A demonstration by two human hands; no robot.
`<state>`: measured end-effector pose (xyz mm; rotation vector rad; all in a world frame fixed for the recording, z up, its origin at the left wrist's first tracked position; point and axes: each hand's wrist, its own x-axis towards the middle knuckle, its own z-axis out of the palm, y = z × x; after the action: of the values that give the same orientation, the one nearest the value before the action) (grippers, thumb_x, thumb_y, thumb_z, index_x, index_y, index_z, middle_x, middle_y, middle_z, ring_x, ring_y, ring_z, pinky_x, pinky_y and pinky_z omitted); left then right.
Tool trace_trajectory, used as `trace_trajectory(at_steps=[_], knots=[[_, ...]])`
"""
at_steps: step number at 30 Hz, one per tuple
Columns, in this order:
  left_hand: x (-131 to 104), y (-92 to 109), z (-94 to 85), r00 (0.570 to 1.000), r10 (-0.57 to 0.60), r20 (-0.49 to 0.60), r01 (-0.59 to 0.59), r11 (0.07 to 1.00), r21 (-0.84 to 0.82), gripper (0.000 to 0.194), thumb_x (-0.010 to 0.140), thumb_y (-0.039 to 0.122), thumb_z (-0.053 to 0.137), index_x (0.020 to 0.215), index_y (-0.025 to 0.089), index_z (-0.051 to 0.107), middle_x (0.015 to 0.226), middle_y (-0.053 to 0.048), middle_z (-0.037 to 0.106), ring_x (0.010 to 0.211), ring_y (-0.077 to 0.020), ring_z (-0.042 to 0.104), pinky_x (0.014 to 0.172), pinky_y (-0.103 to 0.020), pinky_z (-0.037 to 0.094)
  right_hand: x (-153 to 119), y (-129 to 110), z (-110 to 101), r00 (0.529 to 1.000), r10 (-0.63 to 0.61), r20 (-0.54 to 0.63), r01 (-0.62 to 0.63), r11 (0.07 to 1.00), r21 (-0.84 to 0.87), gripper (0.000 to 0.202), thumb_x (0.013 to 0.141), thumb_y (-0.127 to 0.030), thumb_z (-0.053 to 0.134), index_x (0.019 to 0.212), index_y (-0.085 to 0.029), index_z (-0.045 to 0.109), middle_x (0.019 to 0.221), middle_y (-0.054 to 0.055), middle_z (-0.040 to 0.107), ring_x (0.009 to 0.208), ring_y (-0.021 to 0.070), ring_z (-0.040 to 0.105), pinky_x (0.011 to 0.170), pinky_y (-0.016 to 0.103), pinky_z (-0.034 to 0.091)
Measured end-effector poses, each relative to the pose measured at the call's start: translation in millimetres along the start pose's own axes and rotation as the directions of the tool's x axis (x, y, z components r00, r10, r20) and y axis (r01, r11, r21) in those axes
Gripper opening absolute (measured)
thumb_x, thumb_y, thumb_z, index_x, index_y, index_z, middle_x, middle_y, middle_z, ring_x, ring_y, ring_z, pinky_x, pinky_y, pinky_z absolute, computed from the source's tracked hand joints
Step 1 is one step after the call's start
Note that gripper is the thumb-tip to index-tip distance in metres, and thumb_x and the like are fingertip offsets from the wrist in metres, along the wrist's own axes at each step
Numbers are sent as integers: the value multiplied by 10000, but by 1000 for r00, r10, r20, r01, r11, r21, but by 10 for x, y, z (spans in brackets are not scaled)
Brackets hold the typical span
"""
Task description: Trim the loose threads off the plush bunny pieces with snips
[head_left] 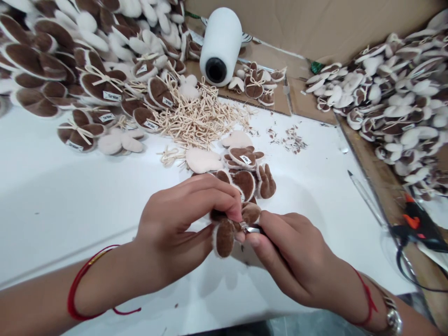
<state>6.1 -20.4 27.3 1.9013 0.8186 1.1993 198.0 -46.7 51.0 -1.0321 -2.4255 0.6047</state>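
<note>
My left hand (185, 210) pinches a small brown plush bunny piece (224, 238) with pale edges, above the white table. In my right hand (297, 256) is a slim metal-tipped tool (252, 229) with a dark body, mostly covered by the fingers. Its tip meets the plush piece beside my left fingertips; whether it is tweezers or a blade I cannot tell. Just behind the hands lie several more plush pieces, among them a brown bunny head (266, 182), a labelled brown piece (244, 157) and a cream piece (203, 160).
Beyond is a heap of cream cord bows (199, 114), with small labels (294, 140) to its right. Plush piles rise at left (45, 65) and right (402, 93). A white thread cone (222, 42) stands at the back. A black-and-orange glue gun (420, 224) lies at right.
</note>
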Motion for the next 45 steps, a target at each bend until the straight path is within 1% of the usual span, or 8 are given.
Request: trace_trajectory(at_steps=[4, 7, 14, 16, 23, 28, 35, 45], knots=[[-7, -2, 2, 1000, -16, -9, 16, 1000, -20, 182, 728, 12, 683, 752, 186, 635, 811, -21, 686, 755, -127, 658, 685, -220, 534, 7, 12, 4, 1000, -14, -2, 14, 1000, 26, 317, 1006, -181, 333, 805, -111, 568, 629, 4, 547, 499, 113, 439, 501, 241, 361], [-19, -20, 8, 1000, -17, -16, 16, 999, -42, 143, 762, 58, 697, 753, 188, 638, 819, -24, 683, 759, -131, 659, 681, -227, 534, 3, 18, 0, 999, -28, -20, 28, 999, 29, 313, 1003, -165, 337, 805, -114, 574, 645, 15, 576, 520, 114, 463, 519, 230, 373], [-30, -27, 14, 997, -48, -55, 44, 997, -61, 143, 780, 67, 681, 761, 201, 636, 831, -7, 680, 779, -132, 665, 699, -237, 531, 5, 9, -15, 995, -24, -95, 22, 1000, -21, 180, 970, -148, 391, 874, -152, 544, 596, -54, 497, 464, 103, 360, 525, 210, 362], [-15, -21, 19, 998, -40, -55, 37, 998, -47, 168, 773, 38, 650, 756, 204, 630, 812, 4, 674, 768, -123, 659, 695, -229, 527, 4, 3, -16, 996, -22, -90, 17, 999, -49, 189, 973, -160, 385, 877, -142, 546, 590, -51, 489, 464, 105, 362, 508, 222, 347], [-6, -31, 30, 999, -13, -44, 14, 1000, 16, 201, 772, -4, 617, 771, 197, 626, 840, -3, 667, 793, -106, 645, 691, -205, 519, -18, 7, 0, 997, -23, -73, 16, 995, -100, 279, 976, -179, 384, 732, -146, 515, 559, -38, 453, 466, 105, 338, 455, 260, 285], [-18, -48, 10, 1000, 16, -26, -14, 998, 53, 209, 775, -16, 625, 788, 192, 618, 861, -6, 676, 788, -97, 648, 690, -193, 523, -4, 14, 4, 999, -11, -42, 7, 995, -100, 303, 977, -176, 386, 712, -139, 530, 556, -34, 442, 469, 111, 334, 453, 275, 273], [14, 24, -41, 995, 94, 14, -95, 983, 157, 172, 840, 26, 591, 812, 194, 618, 844, -16, 685, 769, -104, 646, 690, -191, 531, 11, 8, 10, 1000, -6, -22, 4, 995, -102, 332, 979, -178, 369, 699, -132, 540, 538, -35, 431, 451, 117, 321, 436, 287, 265], [68, 26, -61, 990, 126, 56, -135, 969, 207, 184, 838, 58, 560, 836, 233, 616, 844, -23, 707, 762, -133, 671, 653, -212, 552, 4, 18, 9, 1000, 8, 9, -7, 993, -122, 312, 983, -178, 366, 725, -145, 538, 559, -20, 463, 459, 126, 360, 436, 294, 270]])
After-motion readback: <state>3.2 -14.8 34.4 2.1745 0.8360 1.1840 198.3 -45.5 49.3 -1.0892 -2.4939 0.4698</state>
